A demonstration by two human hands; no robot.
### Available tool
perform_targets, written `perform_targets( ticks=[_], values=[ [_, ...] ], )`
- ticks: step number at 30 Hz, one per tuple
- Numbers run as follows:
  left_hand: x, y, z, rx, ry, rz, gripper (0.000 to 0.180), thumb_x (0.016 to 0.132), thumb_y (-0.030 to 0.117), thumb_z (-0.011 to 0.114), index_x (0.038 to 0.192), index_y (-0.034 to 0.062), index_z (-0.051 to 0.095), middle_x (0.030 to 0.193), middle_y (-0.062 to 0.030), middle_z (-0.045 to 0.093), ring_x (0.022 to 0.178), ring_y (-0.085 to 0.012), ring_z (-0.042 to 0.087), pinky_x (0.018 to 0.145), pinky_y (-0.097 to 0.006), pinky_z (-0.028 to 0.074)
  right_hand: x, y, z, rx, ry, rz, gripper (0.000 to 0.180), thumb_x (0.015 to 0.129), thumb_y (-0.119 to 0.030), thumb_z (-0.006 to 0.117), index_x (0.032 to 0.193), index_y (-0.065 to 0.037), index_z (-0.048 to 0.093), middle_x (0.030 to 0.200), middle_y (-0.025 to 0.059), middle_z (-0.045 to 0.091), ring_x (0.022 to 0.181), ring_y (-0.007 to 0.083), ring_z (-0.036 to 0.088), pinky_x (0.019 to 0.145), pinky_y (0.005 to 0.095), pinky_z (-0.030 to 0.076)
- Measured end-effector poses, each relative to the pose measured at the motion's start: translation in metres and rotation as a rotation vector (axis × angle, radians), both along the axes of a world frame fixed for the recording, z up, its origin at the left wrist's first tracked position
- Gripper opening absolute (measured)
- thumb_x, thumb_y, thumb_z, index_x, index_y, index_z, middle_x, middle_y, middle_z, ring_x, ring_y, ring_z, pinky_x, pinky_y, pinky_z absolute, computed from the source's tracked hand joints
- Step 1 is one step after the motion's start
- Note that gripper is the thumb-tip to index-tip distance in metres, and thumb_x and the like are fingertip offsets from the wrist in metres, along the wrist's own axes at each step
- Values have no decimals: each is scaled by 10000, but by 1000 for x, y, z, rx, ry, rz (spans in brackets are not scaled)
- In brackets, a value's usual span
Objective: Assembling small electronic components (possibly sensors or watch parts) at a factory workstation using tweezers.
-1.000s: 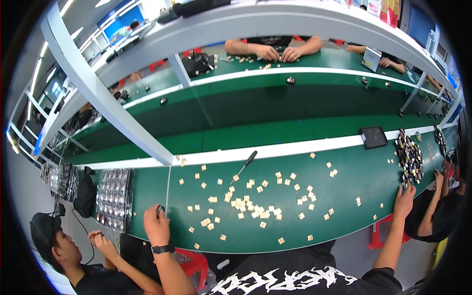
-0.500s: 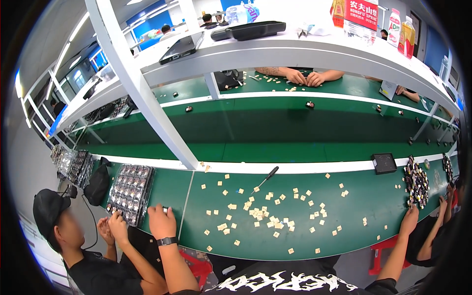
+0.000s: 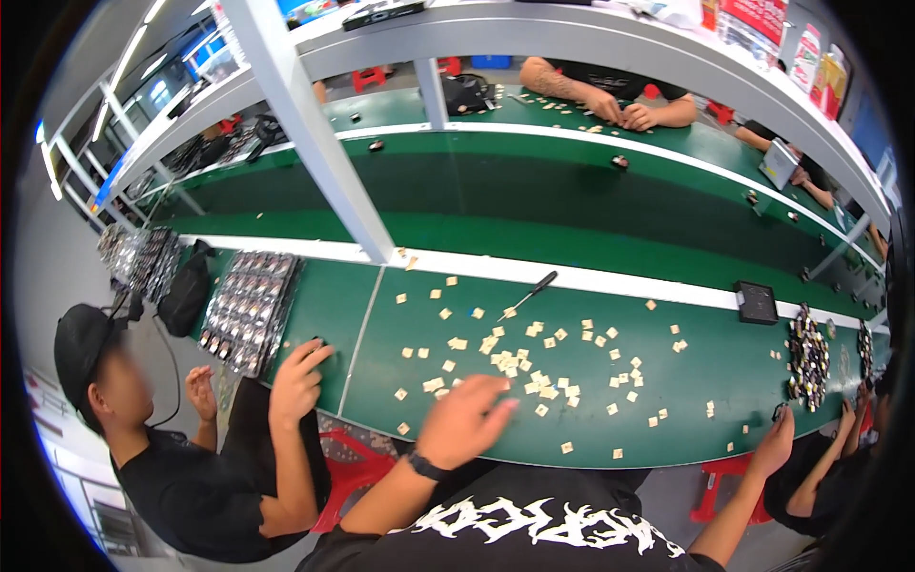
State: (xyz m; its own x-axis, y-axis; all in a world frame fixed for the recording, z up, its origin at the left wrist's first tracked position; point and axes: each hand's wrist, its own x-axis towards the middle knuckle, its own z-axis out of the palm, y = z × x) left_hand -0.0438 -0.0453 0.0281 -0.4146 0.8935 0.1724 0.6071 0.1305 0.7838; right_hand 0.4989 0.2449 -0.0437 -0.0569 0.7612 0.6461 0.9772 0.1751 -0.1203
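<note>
Left hand (image 3: 464, 419) loose, fingers partly extended, nothing visible in it, over the near part of my green desk (image 3: 684, 377). Right hand (image 3: 776, 443) pinches 1 small dark part (image 3: 780, 412) at the desk's near edge. Red stools (image 3: 357, 472): 2, one below and outward of my left hand, one below my right.

Beyond left hand: cream squares (image 3: 541, 389), several dozen, too crowded to count; past them, 1 screwdriver (image 3: 544, 281). Beyond right hand: 1 dark heap (image 3: 808, 357), pieces uncountable; then 1 shallow black tray (image 3: 757, 302). Left of left hand: clear trays (image 3: 248, 310), small parts in rows. Farthest: white-framed shelf (image 3: 534, 38), ceiling lights.
</note>
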Motion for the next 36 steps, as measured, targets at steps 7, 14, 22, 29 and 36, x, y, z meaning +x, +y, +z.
perform_targets(
  ticks=[7, 14, 22, 29, 36],
  values=[
    [68, 35, -21, -261, -1044, -462, 511, 1051, 291, 549, 1484, 48, 424, 1101, -55, 667, 722, -81, 603, 622, -222, 499, -142, -96, 28, -102, 283, 560, 244, 992, -3, 562, 1216, 47, 646, 1173, 198, 706, 1033, 319, 700, 919, 381, 537],
    [86, 45, -36, -241, -1611, -414, 480, 1068, 296, 509, 1463, 40, 418, 1134, -90, 592, 720, -113, 632, 611, -235, 531, -263, -164, 51, -151, 246, 1307, 211, 836, 66, 693, 1035, 0, 672, 986, 197, 738, 804, 319, 712, 689, 365, 557],
    [87, 30, -51, -131, -1190, -293, 390, 1062, 132, 468, 1440, 39, 448, 1109, -55, 619, 768, -75, 591, 630, -219, 526, -270, -169, 57, -743, 591, 1063, 175, 958, -114, 626, 1095, -6, 640, 1046, 136, 668, 936, 231, 634, 829, 311, 488],
    [92, 30, -47, 26, -753, -329, 366, 1006, 38, 526, 1371, 8, 517, 1122, -75, 626, 860, -119, 599, 730, -274, 543, -254, -157, 47, -992, 628, 784, 286, 1042, -242, 554, 1017, 12, 683, 803, 69, 647, 702, 146, 566, 675, 292, 478],
    [95, 31, -44, -45, -913, -325, 317, 990, 16, 565, 1307, 18, 569, 1060, -49, 619, 818, -105, 581, 771, -259, 525, -240, -149, 35, -907, 683, 695, 376, 1045, -296, 558, 840, 12, 630, 703, 22, 574, 644, 132, 474, 596, 308, 411]
  ],
)
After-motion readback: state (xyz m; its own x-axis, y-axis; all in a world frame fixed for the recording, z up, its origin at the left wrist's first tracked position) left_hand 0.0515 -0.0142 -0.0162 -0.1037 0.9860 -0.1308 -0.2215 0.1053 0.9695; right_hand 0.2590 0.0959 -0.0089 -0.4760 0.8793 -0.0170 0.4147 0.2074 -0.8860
